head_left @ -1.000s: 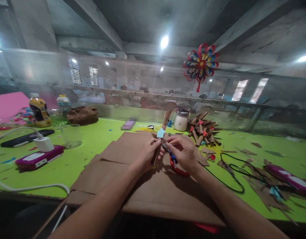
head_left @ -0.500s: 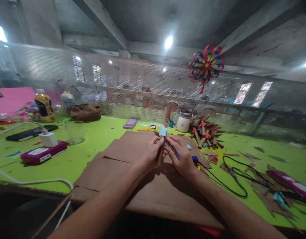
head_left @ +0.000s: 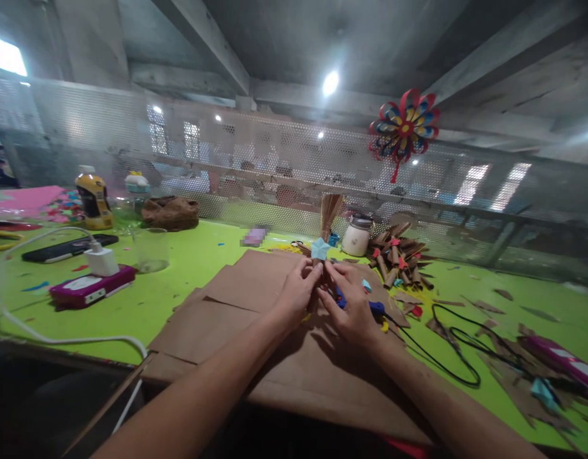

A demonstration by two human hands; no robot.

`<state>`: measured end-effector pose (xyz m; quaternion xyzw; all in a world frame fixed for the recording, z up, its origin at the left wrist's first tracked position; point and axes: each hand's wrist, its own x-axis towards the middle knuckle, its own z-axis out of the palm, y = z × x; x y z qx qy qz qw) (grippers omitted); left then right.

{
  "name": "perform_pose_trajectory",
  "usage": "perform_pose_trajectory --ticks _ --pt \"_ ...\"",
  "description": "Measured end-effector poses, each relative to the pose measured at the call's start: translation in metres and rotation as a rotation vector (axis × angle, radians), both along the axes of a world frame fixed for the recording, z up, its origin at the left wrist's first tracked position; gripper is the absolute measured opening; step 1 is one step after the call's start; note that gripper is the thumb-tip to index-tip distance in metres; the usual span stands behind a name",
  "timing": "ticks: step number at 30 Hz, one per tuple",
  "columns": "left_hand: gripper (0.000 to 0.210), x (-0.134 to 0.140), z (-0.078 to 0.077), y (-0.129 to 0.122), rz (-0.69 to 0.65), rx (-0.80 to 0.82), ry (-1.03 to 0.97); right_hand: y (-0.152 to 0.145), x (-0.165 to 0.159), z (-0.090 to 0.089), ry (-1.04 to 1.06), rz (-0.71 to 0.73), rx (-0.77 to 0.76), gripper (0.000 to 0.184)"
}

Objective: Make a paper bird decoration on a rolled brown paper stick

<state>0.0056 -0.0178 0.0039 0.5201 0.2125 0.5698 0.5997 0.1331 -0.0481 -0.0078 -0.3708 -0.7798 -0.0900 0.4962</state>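
Note:
A small brown paper bundle [head_left: 330, 213], fanned at the top like a little broom, stands upright above the brown paper sheets [head_left: 227, 319]. A light blue paper star [head_left: 320, 249] sits on its front. My left hand [head_left: 298, 290] grips the bundle from the left, thumb near the star. From the other side, my right hand [head_left: 351, 303] closes its fingers on the bundle just below the star. Its lower end is mostly hidden by my hands. Behind my right hand lies a blue tool with a black cord, resembling a glue gun [head_left: 376, 308], partly covered.
A heap of similar brown bundles [head_left: 399, 258] with red stars lies at right, beside a white jar [head_left: 357, 236]. Purple power strips [head_left: 93, 285] flank the work area. A clear cup [head_left: 150, 252], phone [head_left: 69, 248] and yellow bottle [head_left: 93, 201] stand left. Cord [head_left: 458, 363] loops at right.
The bundle has turned in my hands, so its fanned top looks wider and the blue star faces me more fully. The whole view has shifted slightly.

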Motion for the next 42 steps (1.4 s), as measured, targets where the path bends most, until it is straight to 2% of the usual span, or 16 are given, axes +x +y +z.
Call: perform_pose_trajectory --ticks 13,22,28,33,37,42 --pt "0.030 0.001 -0.001 0.000 0.053 0.000 0.057 0.001 0.001 0.001 -0.040 0.009 0.005 0.052" --pt "0.026 0.001 -0.005 0.003 0.036 0.069 0.055 0.001 0.001 0.002 -0.038 0.018 -0.002 0.053" --pt "0.028 0.000 -0.002 0.002 0.023 0.013 0.041 0.000 0.000 0.001 -0.010 0.016 -0.024 0.053" --pt "0.031 -0.001 0.003 0.001 0.017 -0.076 0.017 -0.001 0.001 0.004 0.061 0.010 -0.023 0.049" --pt "0.031 -0.002 0.002 0.005 0.045 -0.087 0.030 -0.001 0.005 0.007 0.129 -0.027 -0.033 0.049" --pt "0.033 -0.005 -0.004 0.014 0.089 -0.050 0.088 0.008 0.018 0.010 0.408 -0.030 -0.097 0.054"
